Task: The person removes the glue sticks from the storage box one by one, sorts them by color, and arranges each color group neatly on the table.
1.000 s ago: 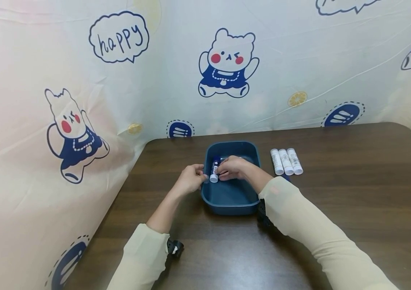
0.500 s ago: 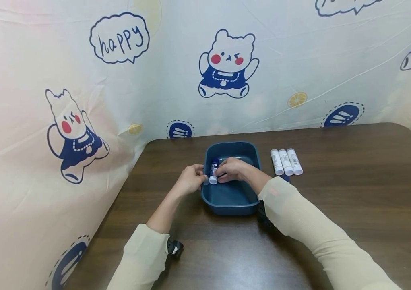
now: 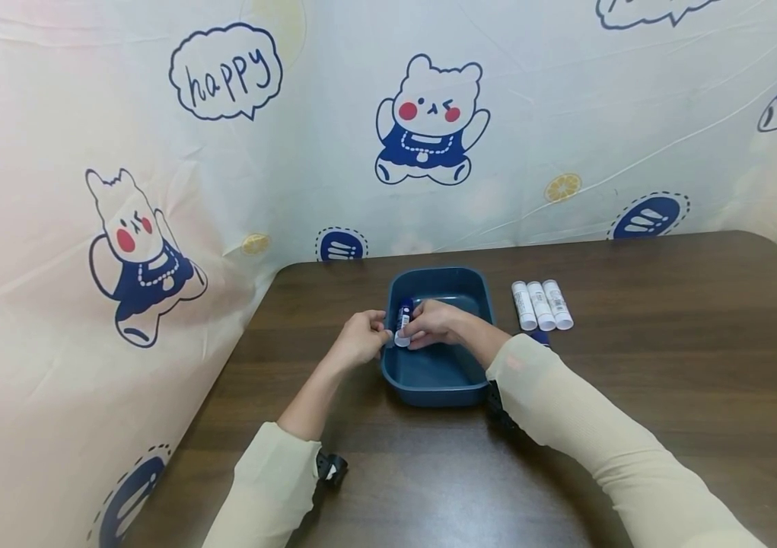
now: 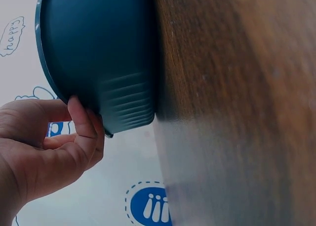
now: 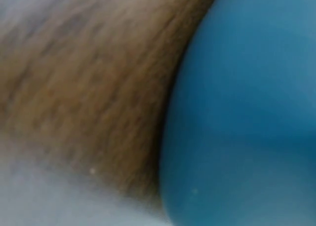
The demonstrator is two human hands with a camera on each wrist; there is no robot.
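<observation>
A dark blue plastic bin (image 3: 439, 396) stands on the table. My left hand (image 3: 358, 340) pinches the bin's left rim between thumb and fingers; in the left wrist view the thumb and fingers meet at the edge of the bin's outer wall (image 4: 113, 53). My right hand (image 3: 437, 323) reaches down inside the bin. Its fingers hold a glue stick (image 3: 404, 313), blue at the far end and white at the near end, along the left inner wall. The thumb and fingertips overlap its white end. Only the blurred bin (image 5: 237, 112) and table fill the right wrist view.
Three white glue sticks (image 3: 540, 306) lie side by side to the right of the bin. A small blue thing (image 3: 540, 336) shows just below them, partly hidden by the right sleeve. A printed cloth (image 3: 333, 152) hangs behind the wooden table (image 3: 669, 327).
The glue stick in the bin has shifted slightly left, closer to the wall. My right hand has moved left with it, its fingers now over the white end. My left hand has stayed at the rim.
</observation>
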